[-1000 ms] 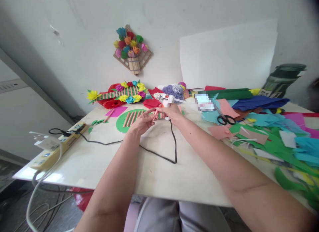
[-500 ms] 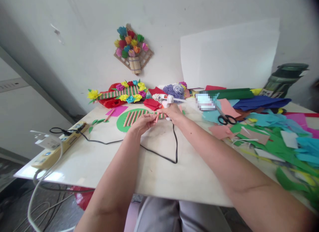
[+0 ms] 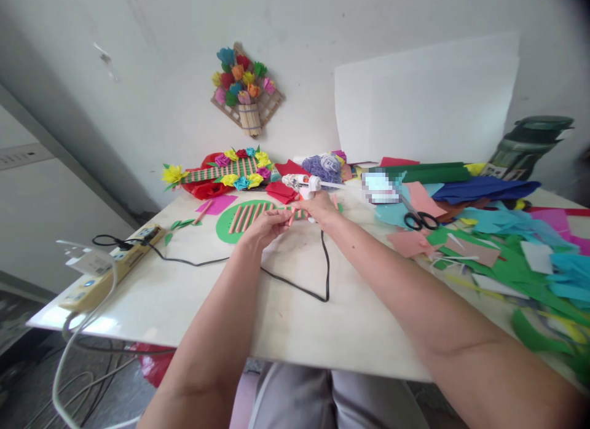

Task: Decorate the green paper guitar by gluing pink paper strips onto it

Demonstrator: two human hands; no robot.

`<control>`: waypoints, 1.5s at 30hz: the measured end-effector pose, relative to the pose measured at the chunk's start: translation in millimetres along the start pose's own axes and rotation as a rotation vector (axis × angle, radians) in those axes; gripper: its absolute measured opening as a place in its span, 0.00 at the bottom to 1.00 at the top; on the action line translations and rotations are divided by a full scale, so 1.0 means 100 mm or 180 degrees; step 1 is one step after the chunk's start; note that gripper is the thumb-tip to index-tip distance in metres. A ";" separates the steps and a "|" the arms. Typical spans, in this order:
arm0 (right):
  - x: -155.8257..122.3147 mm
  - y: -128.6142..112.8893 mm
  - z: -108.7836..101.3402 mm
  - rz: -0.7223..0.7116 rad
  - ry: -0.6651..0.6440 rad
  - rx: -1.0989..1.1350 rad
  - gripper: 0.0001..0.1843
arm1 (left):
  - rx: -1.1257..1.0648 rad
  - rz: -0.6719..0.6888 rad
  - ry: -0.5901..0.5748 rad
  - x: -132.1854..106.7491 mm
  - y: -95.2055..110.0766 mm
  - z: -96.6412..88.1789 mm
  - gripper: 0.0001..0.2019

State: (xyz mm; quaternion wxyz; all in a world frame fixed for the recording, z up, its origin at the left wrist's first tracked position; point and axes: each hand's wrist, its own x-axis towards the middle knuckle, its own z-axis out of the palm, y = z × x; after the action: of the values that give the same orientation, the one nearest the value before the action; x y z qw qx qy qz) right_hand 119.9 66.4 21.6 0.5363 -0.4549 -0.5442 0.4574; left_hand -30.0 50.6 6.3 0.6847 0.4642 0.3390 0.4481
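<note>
My right hand (image 3: 321,209) is wrapped round a white hot glue gun (image 3: 314,184), with a pale glue stick jutting from its back toward the right. Close beside it, my left hand (image 3: 271,225) is closed, its fingertips pinching a short pink paper roll (image 3: 292,216) near the glue gun. Beyond my hands lies a green paper shape (image 3: 224,225) with a rounded left end and a narrow part going right, partly covered by my fingers. Several pink paper rolls (image 3: 249,217) lie slantwise across its rounded part. The glue gun's nozzle tip is hidden by my hands.
A black cord (image 3: 295,286) loops over the table toward a power strip (image 3: 113,263) at the left edge. Black-handled scissors (image 3: 420,220) and paper scraps (image 3: 507,263) cover the right side. A flower-trimmed paper guitar (image 3: 225,171) and yarn (image 3: 322,166) are at the back.
Almost nothing differs. Both hands keep their hold beside each other, and the whole view has shifted very slightly.
</note>
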 end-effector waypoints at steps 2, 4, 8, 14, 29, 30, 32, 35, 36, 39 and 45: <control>0.00 -0.01 -0.01 -0.0012 -0.0009 0.0107 0.08 | -0.0061 0.0005 0.0000 0.00 0.00 -0.02 0.04; 0.00 -0.03 -0.02 -0.0005 -0.0002 0.0156 0.08 | -0.0181 0.0011 0.0023 0.01 -0.01 -0.05 0.04; 0.02 -0.06 -0.08 0.0011 0.0060 0.0021 0.07 | -0.0557 -0.0014 0.0196 0.01 0.00 -0.07 0.04; 0.01 -0.14 -0.17 0.0075 -0.0061 0.0045 0.08 | -0.1061 -0.0123 0.0429 0.00 0.04 -0.06 0.06; 0.00 -0.28 -0.50 -0.0109 -0.0956 -0.0178 0.14 | -0.1697 0.0056 0.0774 -0.01 0.06 -0.09 0.06; -0.01 -0.29 -0.51 -0.0110 -0.0990 -0.0226 0.14 | -0.1696 0.0056 0.0796 0.00 0.06 -0.10 0.05; -0.02 -0.31 -0.51 -0.0109 -0.1013 -0.0329 0.15 | -0.1697 0.0051 0.0817 0.01 0.05 -0.12 0.05; -0.06 -0.34 -0.49 -0.0072 -0.0995 -0.0507 0.15 | -0.1743 0.0062 0.0766 0.01 0.04 -0.13 0.06; -0.07 -0.36 -0.49 -0.0043 -0.0998 -0.0579 0.15 | -0.1764 0.0068 0.0741 0.01 0.04 -0.13 0.06; -0.11 -0.39 -0.47 0.0044 -0.1029 -0.0779 0.16 | -0.1799 0.0078 0.0722 0.01 0.04 -0.13 0.06; -0.12 -0.41 -0.46 0.0025 -0.1170 -0.0891 0.15 | -0.1838 0.0102 0.0713 0.01 0.04 -0.12 0.08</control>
State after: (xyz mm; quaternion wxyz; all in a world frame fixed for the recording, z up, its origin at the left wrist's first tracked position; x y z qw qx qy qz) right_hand 165.4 48.3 60.4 0.3581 -0.4360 -0.6892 0.4547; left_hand -41.5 56.6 6.0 0.7395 0.2035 0.2637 0.5850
